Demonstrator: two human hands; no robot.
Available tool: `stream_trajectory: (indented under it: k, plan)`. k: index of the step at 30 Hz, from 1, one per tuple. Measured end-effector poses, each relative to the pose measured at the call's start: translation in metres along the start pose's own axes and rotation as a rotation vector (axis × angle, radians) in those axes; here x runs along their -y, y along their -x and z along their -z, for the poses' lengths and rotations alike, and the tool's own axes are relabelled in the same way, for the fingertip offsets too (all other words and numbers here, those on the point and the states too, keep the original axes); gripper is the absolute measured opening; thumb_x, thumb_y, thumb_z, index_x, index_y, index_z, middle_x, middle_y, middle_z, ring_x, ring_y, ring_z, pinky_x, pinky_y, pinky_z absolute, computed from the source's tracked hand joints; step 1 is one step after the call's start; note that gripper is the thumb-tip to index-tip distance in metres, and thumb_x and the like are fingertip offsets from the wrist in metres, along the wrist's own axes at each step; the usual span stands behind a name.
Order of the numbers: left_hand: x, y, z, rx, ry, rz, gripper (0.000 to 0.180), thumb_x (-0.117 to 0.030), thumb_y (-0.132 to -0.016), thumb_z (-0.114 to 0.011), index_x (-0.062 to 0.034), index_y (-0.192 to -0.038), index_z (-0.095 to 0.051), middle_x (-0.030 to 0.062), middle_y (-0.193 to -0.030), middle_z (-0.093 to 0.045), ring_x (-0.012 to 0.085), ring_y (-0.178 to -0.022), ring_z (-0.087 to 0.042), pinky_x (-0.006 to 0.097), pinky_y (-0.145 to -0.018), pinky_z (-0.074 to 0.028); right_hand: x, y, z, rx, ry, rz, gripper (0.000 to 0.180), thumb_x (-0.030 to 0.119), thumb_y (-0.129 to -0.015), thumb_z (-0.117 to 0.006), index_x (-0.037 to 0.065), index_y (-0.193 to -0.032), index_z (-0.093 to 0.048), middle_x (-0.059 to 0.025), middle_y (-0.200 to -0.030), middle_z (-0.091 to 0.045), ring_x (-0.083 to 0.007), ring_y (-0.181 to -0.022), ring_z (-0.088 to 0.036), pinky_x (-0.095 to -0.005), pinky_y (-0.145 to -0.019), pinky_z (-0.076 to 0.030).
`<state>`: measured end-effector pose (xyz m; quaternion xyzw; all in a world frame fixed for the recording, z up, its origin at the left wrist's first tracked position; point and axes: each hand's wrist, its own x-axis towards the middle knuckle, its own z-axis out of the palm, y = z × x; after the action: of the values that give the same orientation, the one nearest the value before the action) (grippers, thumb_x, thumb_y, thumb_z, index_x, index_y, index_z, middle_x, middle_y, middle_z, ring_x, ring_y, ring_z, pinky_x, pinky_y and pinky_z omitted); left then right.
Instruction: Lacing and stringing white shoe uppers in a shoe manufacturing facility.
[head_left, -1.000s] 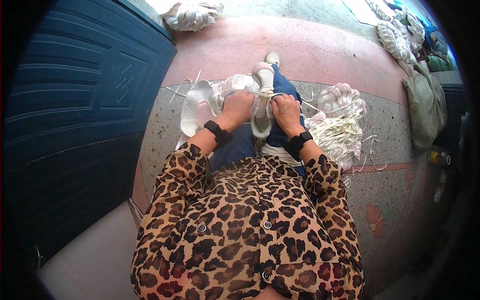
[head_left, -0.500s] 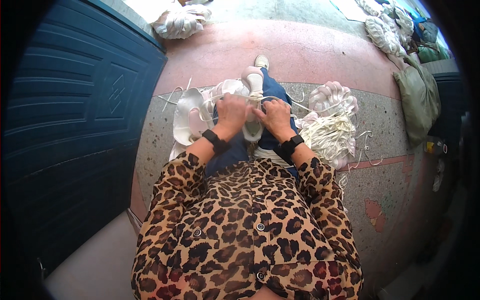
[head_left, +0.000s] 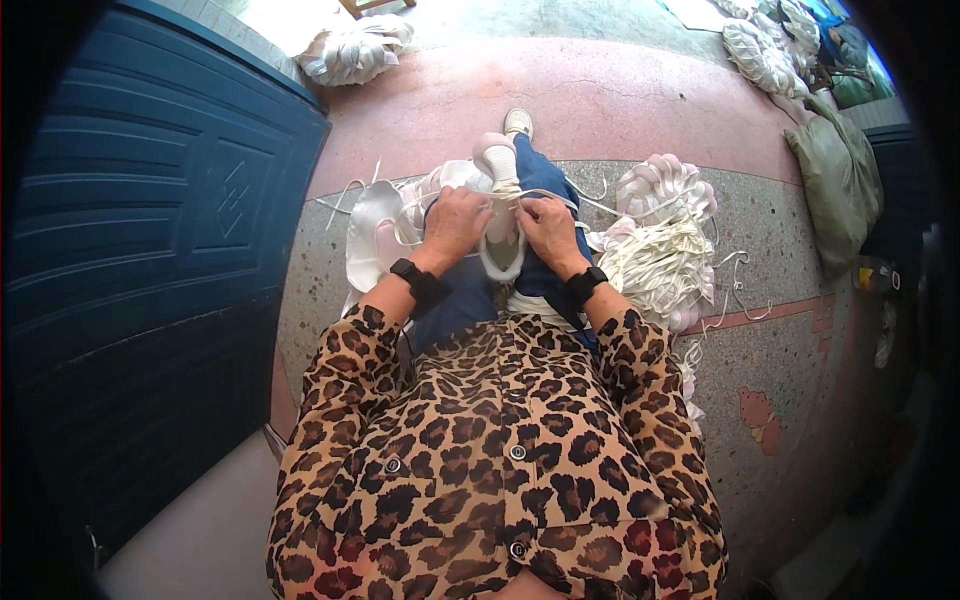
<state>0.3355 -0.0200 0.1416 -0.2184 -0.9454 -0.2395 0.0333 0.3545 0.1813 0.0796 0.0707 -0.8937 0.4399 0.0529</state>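
The left hand (head_left: 458,220) is curled nearly closed, thumb and fingers pinching a cream lace (head_left: 548,193). The right hand (head_left: 550,238) is bent the same way, its fingertips drawn together on the lace at the far side; the exact contact is too small to make out. Between them sits the pink-and-white shoe (head_left: 503,262), toe at twelve o'clock and heel opening at six, over the blue trousers (head_left: 537,172).

The likeliest trouble is a snag: the lace runs slack past both hands, and at three o'clock a tangled heap of laces (head_left: 660,275) lies close enough to catch it. Uneven pulling could leave one end short or a strand twisted. The shoe, with only the lap seen under it, might roll if one hand tugs harder.

The lace looks flat and matt, the shoe soft, with a rounded toe and ribbed lacing. At nine o'clock rests a smooth white shoe part (head_left: 364,235), curved like a shell. Just above the heap, between two and three o'clock, a bundle of shoe parts (head_left: 665,190) fans out in pale pink scallops. Beneath lies a speckled stone floor (head_left: 780,240), which turns pink toward twelve. Farther out are a panelled blue door (head_left: 160,250) at nine o'clock and a creased, dull green sack (head_left: 835,190) at three.
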Motion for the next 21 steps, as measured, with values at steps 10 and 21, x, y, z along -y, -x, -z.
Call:
stream_trajectory:
  k: [10,21]
  plan:
    - [-0.009,-0.083,-0.016,0.267,0.337,0.090,0.027,-0.010,-0.095,-0.057,-0.0001,-0.119,-0.063,0.0222,-0.104,-0.070,0.0373,-0.099,-0.067,0.041,-0.086,-0.052,0.037,-0.015,0.009,0.032,0.640,0.274,0.012,0.015,-0.080,-0.062,0.012,-0.090,-0.068,-0.0070,-0.094,-0.062,-0.0245,-0.093,-0.057,-0.0410,-0.079,-0.040]
    - [0.035,-0.101,-0.032,0.482,0.095,0.004,0.041,-0.003,-0.090,-0.058,-0.0012,-0.131,-0.059,0.0172,-0.112,-0.071,0.0312,-0.105,-0.068,0.037,-0.091,-0.052,0.108,-0.030,0.275,-1.142,-0.107,0.222,0.017,0.012,-0.101,-0.057,-0.001,-0.104,-0.068,-0.0118,-0.099,-0.071,-0.0172,-0.086,-0.066,-0.0270,-0.079,-0.054]
